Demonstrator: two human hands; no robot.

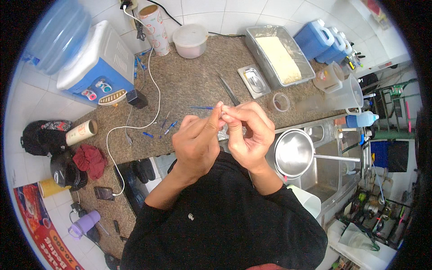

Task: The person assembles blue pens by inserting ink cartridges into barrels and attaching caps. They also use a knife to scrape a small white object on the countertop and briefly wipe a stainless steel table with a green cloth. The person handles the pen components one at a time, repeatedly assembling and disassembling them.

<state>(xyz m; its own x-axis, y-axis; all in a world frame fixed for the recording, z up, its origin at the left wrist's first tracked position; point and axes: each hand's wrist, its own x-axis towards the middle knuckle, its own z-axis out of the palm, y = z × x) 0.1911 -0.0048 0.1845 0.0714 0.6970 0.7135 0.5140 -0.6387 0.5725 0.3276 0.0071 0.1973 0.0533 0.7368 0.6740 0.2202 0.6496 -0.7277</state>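
Note:
My left hand [198, 139] and my right hand [247, 130] meet over the counter, with thumbs and fingertips pinched together. Whatever small thing they hold between them is hidden by the fingers. A slim blue pen-like stick [200, 107] shows just left of my left fingertips; I cannot tell whether it is held or lies on the counter. Below the fingertips is a shiny, crinkled clear or silvery piece [223, 133], partly covered by my hands. Left of them lie a blue pen [170, 128] and a short blue cap-like piece [148, 134]. A long dark knife-like blade [228, 89] lies beyond.
A lidded metal pan [254, 81], a small clear cup [281, 102] and a grey tub of pale powder [270, 33] stand far right. At right, a steel pan [294, 153] rests by the sink [321, 180]. A white cable [135, 126] crosses the counter near a water dispenser [96, 63].

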